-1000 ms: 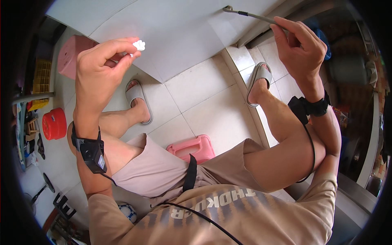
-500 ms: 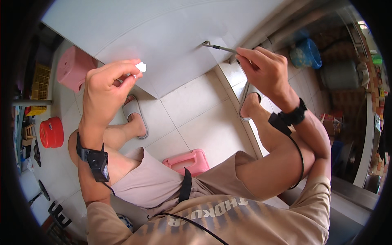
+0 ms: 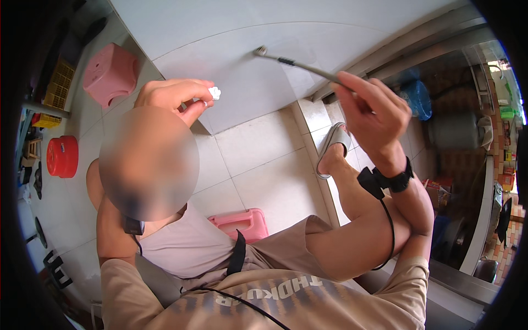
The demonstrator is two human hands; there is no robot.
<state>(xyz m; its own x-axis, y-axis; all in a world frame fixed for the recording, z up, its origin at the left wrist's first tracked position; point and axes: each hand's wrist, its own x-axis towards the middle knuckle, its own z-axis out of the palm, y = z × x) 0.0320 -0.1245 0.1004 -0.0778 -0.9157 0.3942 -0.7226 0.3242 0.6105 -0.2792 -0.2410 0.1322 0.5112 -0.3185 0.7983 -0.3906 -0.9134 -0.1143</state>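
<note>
A thin metal tool (image 3: 300, 63), long and rod-like with a small brush-like head at its far end, is held in the right hand (image 3: 374, 113) and laid slantwise against the pale grey wall panel (image 3: 247, 33), its head touching the panel near a curved seam. The right fingers (image 3: 352, 82) are closed together around the near end of the rod, a grip far back on the shaft that appears suited to letting the head reach the panel while the arm stays bent. A small white piece (image 3: 214, 92), too small to be identified, is pinched between thumb and fingertips of the left hand (image 3: 173, 96), which is raised just in front of the same panel, apparently so that the piece is kept ready near the tool's head; the two are near but apart. A black band is worn on the right wrist (image 3: 397, 180), with a cable running down from it. Below, a pink stool (image 3: 242, 224) is seen under the seated person on the white tiled floor (image 3: 264, 165), a grey sandal (image 3: 333, 146) is worn on the right foot, and a second pink stool (image 3: 110, 71) and a red round container (image 3: 62, 157) stand well apart to the left
</note>
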